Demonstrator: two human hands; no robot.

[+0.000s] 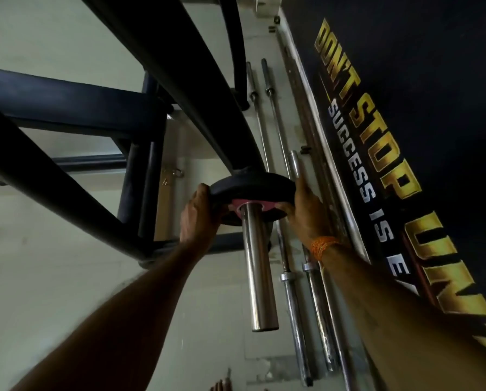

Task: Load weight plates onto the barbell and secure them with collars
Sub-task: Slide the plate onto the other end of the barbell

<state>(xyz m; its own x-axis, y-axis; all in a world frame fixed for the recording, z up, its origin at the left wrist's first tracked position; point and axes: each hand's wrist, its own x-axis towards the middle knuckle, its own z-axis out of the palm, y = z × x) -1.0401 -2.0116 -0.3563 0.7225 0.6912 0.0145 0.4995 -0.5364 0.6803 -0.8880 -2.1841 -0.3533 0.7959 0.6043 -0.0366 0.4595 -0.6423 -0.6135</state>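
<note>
A black weight plate [250,185] with a pink centre ring sits on a shiny chrome sleeve [258,266], pushed to its far end against the dark frame. The sleeve points toward me, its free end bare. My left hand [195,214] grips the plate's left rim. My right hand [305,210] grips its right rim, an orange thread band on that wrist. No collar is in view.
Thick dark machine frame tubes [67,176] cross the left and top. Several spare chrome barbells [292,292] lie on the pale floor along a dark wall with gold lettering [377,131]. Toes [220,386] show at the bottom edge.
</note>
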